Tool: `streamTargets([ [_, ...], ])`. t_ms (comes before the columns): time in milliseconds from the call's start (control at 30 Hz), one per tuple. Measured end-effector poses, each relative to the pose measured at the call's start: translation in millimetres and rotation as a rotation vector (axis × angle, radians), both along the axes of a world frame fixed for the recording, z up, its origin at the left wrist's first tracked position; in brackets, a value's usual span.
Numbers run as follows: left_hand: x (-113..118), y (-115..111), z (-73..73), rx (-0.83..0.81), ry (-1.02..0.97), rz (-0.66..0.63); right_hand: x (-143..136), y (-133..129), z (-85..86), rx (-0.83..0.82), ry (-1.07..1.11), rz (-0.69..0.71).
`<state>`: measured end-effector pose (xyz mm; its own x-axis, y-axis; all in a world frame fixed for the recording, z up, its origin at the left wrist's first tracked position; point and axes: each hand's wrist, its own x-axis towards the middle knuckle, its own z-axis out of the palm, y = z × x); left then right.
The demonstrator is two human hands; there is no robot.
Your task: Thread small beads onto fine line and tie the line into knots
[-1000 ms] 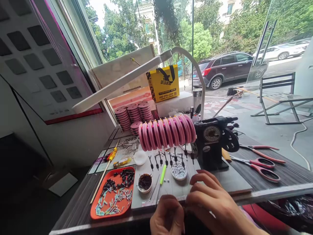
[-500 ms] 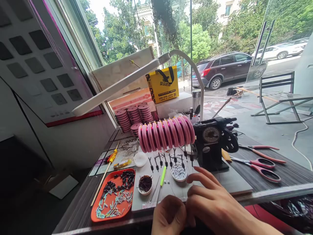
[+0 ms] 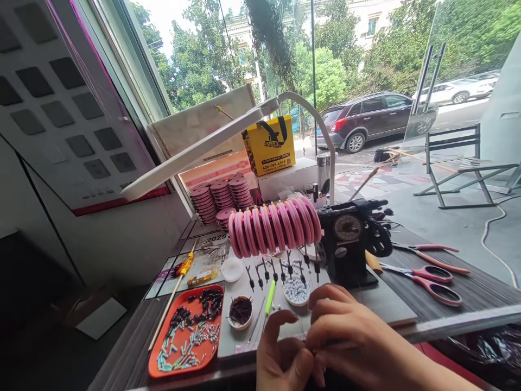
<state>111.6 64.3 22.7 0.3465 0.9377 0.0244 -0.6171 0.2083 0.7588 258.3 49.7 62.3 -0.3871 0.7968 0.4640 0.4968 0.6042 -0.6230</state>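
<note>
Evidently fine work: both hands meet at the near edge of the white work board (image 3: 382,304), fingertips pressed together over something too small to make out, perhaps a bead or a thin line.
Left hand (image 3: 283,361): curled, thumb and forefinger closed as if pinching; what sits between them cannot be told.
Right hand (image 3: 358,339): fingers bent down and touching the left hand's fingertips, covering the spot.
Handling: judged from the parts lying about, the piece is very light, small and slippery, easily dropped; best pinched at its ends between fingertips, with little force.
Bead dish (image 3: 296,290): small white bowl of pale beads, just beyond the right hand's fingers.
Dark dish (image 3: 240,311): bowl of dark bits, left of the green pen-like tool (image 3: 269,289).
Orange tray (image 3: 163,365): black and pale tubes scattered in it, well left of the hands.
Pink spools (image 3: 274,225): row standing on edge behind the dishes.
Black winder (image 3: 350,239): right of the spools.
Red scissors (image 3: 427,274): far right on the table.
</note>
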Motion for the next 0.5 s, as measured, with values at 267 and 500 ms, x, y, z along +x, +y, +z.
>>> streamTargets([
  [267,-4,6,-2.0,-0.017,0.031,-0.165,-1,-1,0.7,-0.026,0.11,0.023],
  [500,-17,8,6.1,0.079,0.301,-0.238,0,-1,-1.7,-0.036,0.115,-0.014],
])
